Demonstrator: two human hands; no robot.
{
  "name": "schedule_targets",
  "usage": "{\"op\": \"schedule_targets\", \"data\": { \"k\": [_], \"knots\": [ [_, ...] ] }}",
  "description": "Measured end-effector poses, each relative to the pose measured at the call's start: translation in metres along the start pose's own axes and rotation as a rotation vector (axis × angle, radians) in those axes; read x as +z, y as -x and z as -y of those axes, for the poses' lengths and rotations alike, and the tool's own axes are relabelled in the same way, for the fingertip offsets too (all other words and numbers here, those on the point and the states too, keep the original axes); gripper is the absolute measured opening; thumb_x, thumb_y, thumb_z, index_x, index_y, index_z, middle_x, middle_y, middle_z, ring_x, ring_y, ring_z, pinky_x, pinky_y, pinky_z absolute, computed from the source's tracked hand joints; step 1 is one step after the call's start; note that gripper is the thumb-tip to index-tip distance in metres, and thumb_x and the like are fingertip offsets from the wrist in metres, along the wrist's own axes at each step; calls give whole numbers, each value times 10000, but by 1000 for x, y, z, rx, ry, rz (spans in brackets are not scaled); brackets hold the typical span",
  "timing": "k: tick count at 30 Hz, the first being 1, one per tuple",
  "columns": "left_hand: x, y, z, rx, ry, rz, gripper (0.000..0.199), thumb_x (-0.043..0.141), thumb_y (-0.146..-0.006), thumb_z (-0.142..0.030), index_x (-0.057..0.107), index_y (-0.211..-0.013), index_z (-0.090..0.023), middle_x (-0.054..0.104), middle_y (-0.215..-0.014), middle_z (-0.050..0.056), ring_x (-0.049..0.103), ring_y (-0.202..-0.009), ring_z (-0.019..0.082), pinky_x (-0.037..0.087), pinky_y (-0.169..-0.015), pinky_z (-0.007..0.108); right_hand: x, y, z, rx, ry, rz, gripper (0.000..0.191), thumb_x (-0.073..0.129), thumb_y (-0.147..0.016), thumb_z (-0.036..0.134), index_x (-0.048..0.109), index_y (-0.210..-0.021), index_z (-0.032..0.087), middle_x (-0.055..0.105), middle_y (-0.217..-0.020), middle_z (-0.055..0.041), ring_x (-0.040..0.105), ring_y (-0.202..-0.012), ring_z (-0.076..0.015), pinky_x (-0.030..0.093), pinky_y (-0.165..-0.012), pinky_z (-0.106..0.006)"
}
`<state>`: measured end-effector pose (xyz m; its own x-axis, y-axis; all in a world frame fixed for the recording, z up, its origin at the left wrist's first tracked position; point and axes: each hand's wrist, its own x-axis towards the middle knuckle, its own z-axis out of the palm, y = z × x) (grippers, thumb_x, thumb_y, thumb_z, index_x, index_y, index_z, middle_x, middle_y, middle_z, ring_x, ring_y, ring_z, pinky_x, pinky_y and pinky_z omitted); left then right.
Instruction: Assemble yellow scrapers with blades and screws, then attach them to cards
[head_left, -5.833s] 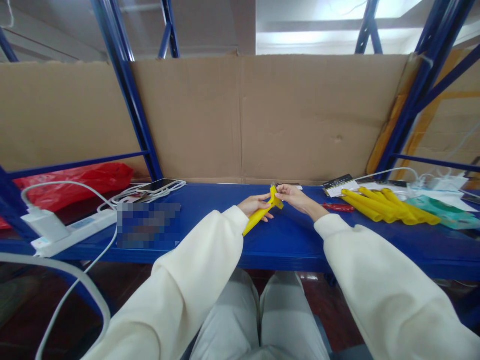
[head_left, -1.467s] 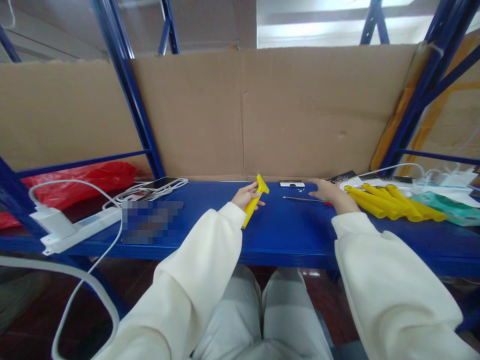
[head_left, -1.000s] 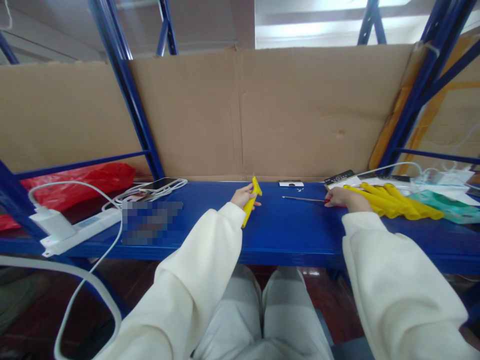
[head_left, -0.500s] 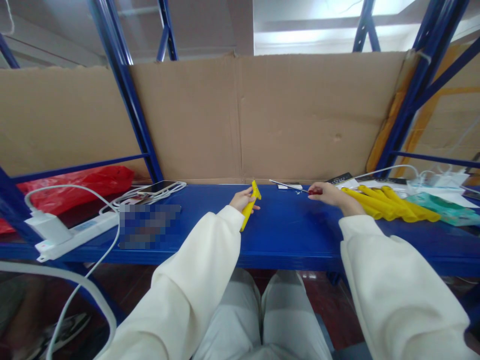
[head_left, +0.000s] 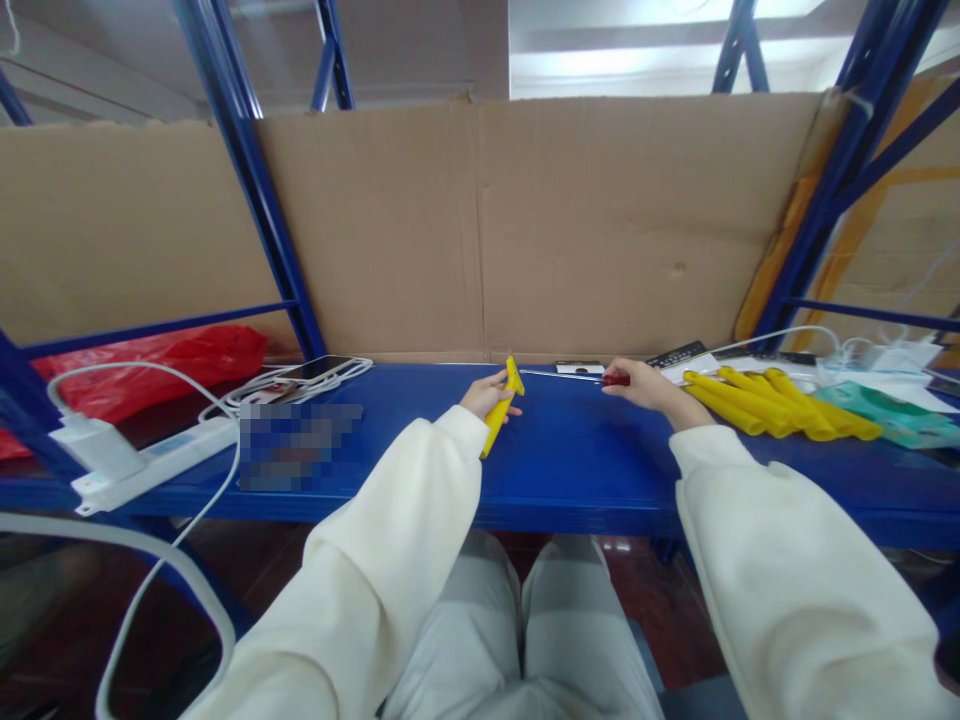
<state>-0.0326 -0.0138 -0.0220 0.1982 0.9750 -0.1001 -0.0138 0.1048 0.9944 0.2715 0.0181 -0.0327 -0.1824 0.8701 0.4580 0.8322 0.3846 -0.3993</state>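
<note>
My left hand (head_left: 486, 395) is closed around a yellow T-shaped scraper (head_left: 495, 420), tilted with its wide head up and its handle down toward me. My right hand (head_left: 637, 385) grips a screwdriver (head_left: 616, 380) by its red handle. Its long thin metal shaft points left, with the tip close to the scraper's head; whether they touch I cannot tell. Right of my right hand, several similar yellow handles (head_left: 750, 405) lie side by side on the blue shelf (head_left: 570, 470).
A cardboard panel (head_left: 480, 230) stands along the back. To the left are a white power strip (head_left: 161, 460) with cables, a phone (head_left: 324, 369) and a red plastic bag (head_left: 172, 365). A green plastic packet (head_left: 892, 412) lies at the right. Blue uprights (head_left: 274, 200) frame the shelf.
My right hand has moved slightly left with the screwdriver, bringing its tip to the scraper's head. My left hand and the scraper have stayed nearly in place.
</note>
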Motion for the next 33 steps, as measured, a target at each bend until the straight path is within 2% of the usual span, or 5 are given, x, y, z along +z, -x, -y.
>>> {"op": "schedule_targets", "data": {
  "k": [8,17,24,33],
  "knots": [
    [-2,-4,3,10,33,20,736,588,-861,-93,345,-1513,-330,591,-1339,128,671,-515,111,398,-343,177,1,0,-2,13,22,0,203,697,-725,414,663,-837,248,709,-828,-39,646,-835,-243,509,-811,-430],
    [-1,-2,2,4,38,23,740,572,-867,-74,326,-1523,-311,598,-1328,139,666,-510,105,392,-341,171,1,-1,-2,5,38,11,205,698,-723,408,663,-837,242,709,-818,-38,643,-835,-237,514,-806,-428],
    [1,0,1,9,16,11,753,544,-853,-45,327,-1523,-314,537,-1400,144,661,-507,102,405,-344,186,1,-1,-2,-5,44,6,210,704,-720,420,669,-833,248,705,-810,-36,642,-835,-240,516,-808,-425],
    [3,2,1,17,32,46,752,563,-859,-58,323,-1522,-321,529,-1419,147,662,-496,101,390,-330,180,2,-1,-3,12,38,15,203,700,-721,419,663,-815,244,705,-786,-35,642,-813,-237,518,-781,-419]
  ]
}}
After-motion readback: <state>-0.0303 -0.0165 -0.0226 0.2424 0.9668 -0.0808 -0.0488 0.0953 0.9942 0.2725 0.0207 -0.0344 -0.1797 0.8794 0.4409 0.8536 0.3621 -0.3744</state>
